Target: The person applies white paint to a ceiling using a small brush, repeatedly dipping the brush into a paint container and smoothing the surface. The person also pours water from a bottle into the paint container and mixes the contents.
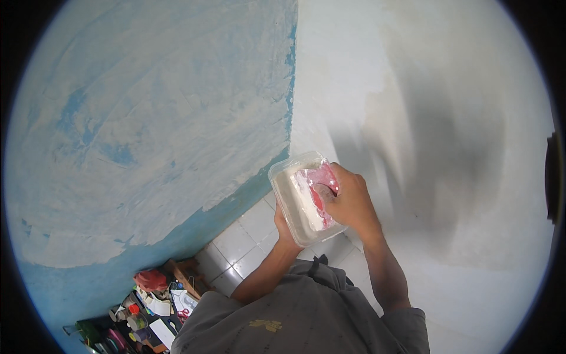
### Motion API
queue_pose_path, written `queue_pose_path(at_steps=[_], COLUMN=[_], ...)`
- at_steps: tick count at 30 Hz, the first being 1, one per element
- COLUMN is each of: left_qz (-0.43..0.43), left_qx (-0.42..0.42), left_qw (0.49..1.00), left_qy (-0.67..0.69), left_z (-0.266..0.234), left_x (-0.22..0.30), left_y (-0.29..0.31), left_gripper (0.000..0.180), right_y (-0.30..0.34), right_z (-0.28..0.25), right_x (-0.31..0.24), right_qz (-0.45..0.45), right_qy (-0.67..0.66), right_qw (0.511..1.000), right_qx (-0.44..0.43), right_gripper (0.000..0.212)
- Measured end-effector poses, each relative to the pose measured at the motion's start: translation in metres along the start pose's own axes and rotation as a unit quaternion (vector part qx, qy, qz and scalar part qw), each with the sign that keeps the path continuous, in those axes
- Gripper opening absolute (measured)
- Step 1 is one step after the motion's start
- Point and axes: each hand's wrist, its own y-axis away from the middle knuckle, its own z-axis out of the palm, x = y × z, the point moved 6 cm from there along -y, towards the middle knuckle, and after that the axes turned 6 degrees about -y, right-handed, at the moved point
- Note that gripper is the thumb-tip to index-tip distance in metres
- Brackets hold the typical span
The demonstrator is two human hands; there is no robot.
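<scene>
My left hand point(285, 226) grips a clear plastic tub point(290, 203) from its left side and from beneath; most of its fingers are hidden behind the tub. Inside lies white paste point(302, 194), like wall putty. My right hand point(354, 203) is closed round a red plastic putty spreader point(323, 175), smeared with white. The spreader's edge is in the tub, against the paste. Tub and spreader are held in front of my body, close to the corner where two walls meet.
On the left, a blue wall point(124, 153) is unevenly coated with whitish paste. The right wall point(342, 71) is pale, with shadows on it. Below are white floor tiles point(234, 242). At lower left, a cluttered table point(156, 324) carries a red cloth, scissors, papers and jars beside a wooden piece point(183, 276).
</scene>
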Motion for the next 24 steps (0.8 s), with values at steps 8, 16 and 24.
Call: queue_pose_path(at_steps=[8,16,24], left_qz=[-0.002,-0.005,0.002], left_qx=[0.030,-0.017,-0.018], left_qw=[0.999,1.000,1.000], left_qy=[-0.013,-0.011,-0.021], left_z=[-0.007,-0.009,-0.004], left_x=[0.000,-0.001,0.000], left_y=[0.002,0.003,0.002], left_gripper=[0.062,0.070,0.070], right_y=[0.004,0.003,0.004], right_z=[-0.006,-0.003,-0.004], right_x=[-0.002,0.001,0.002], right_qz=[-0.007,0.008,-0.011], right_qy=[0.003,0.042,0.029], right_qw=[1.000,0.999,0.999], right_qx=[0.026,-0.009,0.015], right_gripper=[0.021,0.022,0.022])
